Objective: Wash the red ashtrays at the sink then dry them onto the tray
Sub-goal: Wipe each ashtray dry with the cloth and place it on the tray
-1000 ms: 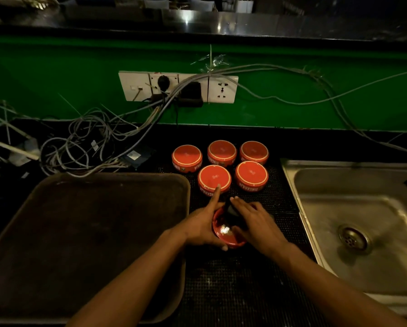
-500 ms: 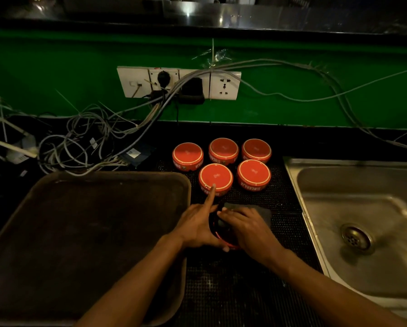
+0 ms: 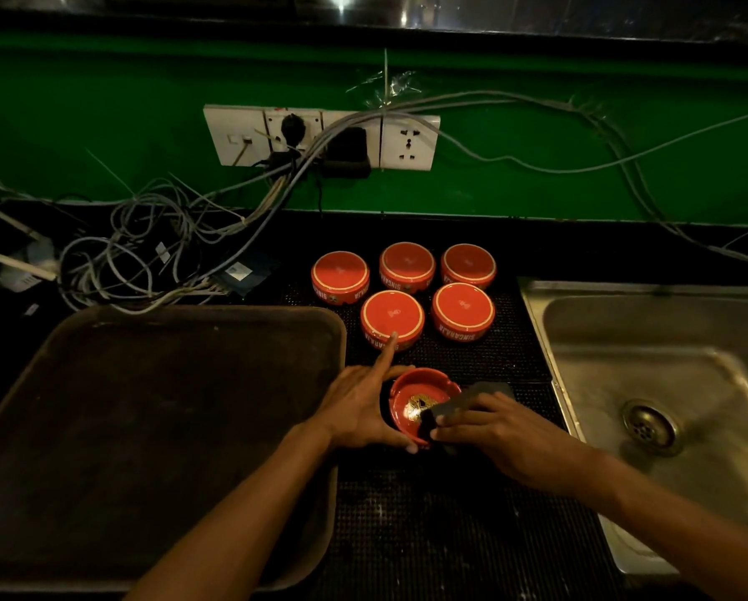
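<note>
A red ashtray (image 3: 415, 394) stands upright on the black mat, its gold emblem showing inside. My left hand (image 3: 359, 409) holds its left rim, thumb curled under the near edge and index finger pointing away. My right hand (image 3: 500, 431) grips a dark cloth (image 3: 471, 399) and presses it into the ashtray's right side. Several more red ashtrays (image 3: 391, 316) sit upside down in two rows behind. The brown tray (image 3: 146, 427) lies to the left and the steel sink (image 3: 667, 383) to the right.
A black rubber mat (image 3: 450, 535) covers the counter between tray and sink. Tangled grey cables (image 3: 146, 249) lie at the back left under a wall socket strip (image 3: 320, 136) on the green wall. The sink drain (image 3: 649, 427) is uncovered.
The ashtray has tipped from tilted toward me to upright and its inside now shows. My right hand has slid the cloth from over the bowl to its right side.
</note>
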